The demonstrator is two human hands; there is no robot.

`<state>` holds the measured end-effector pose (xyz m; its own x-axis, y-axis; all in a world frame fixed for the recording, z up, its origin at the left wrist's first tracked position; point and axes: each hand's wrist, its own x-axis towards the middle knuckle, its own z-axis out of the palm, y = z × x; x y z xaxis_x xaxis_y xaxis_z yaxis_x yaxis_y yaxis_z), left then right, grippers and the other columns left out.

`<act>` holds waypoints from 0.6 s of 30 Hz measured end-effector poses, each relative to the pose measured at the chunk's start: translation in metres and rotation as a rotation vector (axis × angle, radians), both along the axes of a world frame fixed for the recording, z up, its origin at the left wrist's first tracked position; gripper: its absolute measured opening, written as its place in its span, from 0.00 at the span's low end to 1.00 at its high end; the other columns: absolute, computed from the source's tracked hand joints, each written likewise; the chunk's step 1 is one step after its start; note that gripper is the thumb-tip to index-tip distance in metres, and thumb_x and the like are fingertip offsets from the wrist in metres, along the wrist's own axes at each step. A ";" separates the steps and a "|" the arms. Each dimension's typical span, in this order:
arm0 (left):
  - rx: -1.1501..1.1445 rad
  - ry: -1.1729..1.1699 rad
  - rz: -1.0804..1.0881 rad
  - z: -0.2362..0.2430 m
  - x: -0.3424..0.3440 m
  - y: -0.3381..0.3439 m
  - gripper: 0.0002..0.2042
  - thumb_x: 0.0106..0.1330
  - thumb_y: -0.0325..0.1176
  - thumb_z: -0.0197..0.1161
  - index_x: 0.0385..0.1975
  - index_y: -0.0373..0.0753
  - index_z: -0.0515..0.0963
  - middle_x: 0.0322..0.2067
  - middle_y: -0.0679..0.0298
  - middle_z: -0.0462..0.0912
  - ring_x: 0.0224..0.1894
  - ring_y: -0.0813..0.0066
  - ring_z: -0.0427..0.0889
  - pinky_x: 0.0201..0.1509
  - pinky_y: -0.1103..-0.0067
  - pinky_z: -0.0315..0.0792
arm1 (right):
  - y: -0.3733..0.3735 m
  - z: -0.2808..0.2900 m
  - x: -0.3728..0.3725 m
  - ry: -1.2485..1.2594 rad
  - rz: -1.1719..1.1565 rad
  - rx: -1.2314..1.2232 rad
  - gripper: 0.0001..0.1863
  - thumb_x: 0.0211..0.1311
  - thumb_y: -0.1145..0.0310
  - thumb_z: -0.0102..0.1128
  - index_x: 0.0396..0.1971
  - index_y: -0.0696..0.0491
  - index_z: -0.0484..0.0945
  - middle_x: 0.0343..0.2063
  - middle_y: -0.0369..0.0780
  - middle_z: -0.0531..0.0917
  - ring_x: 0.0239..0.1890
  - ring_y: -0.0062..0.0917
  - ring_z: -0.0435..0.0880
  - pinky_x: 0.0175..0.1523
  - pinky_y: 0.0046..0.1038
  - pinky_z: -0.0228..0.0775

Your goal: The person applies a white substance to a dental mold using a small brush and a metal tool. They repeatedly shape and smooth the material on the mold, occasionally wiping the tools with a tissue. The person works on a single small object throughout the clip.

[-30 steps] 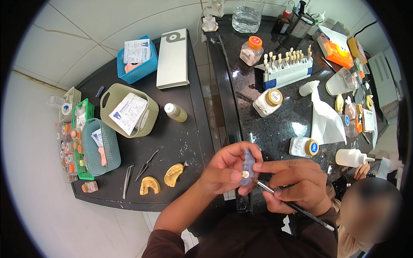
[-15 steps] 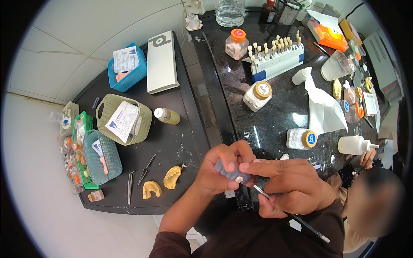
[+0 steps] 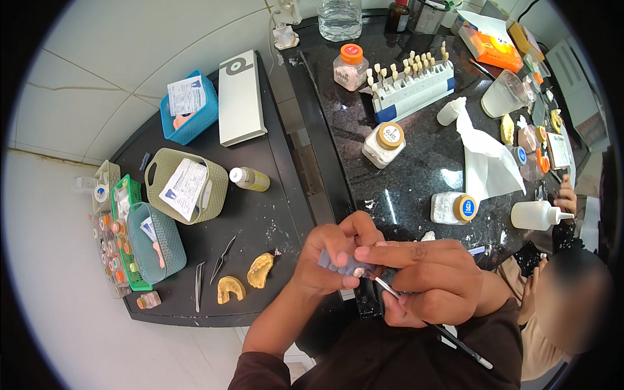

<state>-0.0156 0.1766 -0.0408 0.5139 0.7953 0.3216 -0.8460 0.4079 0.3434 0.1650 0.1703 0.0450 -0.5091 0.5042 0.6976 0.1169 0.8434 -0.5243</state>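
Brush (image 3: 469, 348) at dental model (image 3: 333, 260)

Left hand (image 3: 320, 259) pinches the ridged, blue-grey model between thumb and fingers, near the glossy black bench (image 3: 422, 156). Right hand (image 3: 435, 279) grips the slim, dark-shafted brush, its metal collar beside the model.

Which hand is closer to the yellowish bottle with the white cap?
Left. The left grip is below and right of the yellowish bottle in the picture, holding a grey-blue teeth model; the right grip is farther right, holding a brush-like tool.
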 end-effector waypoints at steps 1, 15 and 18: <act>-0.003 0.001 0.002 0.000 0.000 0.000 0.18 0.51 0.15 0.68 0.35 0.49 0.80 0.41 0.61 0.69 0.48 0.63 0.74 0.44 0.70 0.74 | 0.000 0.000 0.000 0.002 -0.002 0.001 0.19 0.52 0.81 0.64 0.18 0.55 0.60 0.20 0.39 0.75 0.43 0.51 0.87 0.37 0.35 0.88; 0.004 -0.002 0.015 0.000 0.001 -0.001 0.16 0.52 0.15 0.68 0.35 0.47 0.79 0.42 0.60 0.69 0.49 0.63 0.74 0.46 0.71 0.75 | -0.002 -0.004 -0.003 0.060 -0.060 -0.003 0.18 0.43 0.85 0.66 0.14 0.54 0.63 0.24 0.44 0.80 0.45 0.43 0.88 0.32 0.30 0.83; -0.014 0.007 0.019 0.000 -0.002 -0.004 0.16 0.52 0.15 0.69 0.35 0.47 0.79 0.42 0.60 0.69 0.49 0.63 0.75 0.47 0.71 0.75 | -0.001 -0.002 -0.003 0.060 -0.030 -0.022 0.18 0.43 0.84 0.67 0.15 0.54 0.63 0.25 0.44 0.80 0.45 0.43 0.88 0.32 0.29 0.83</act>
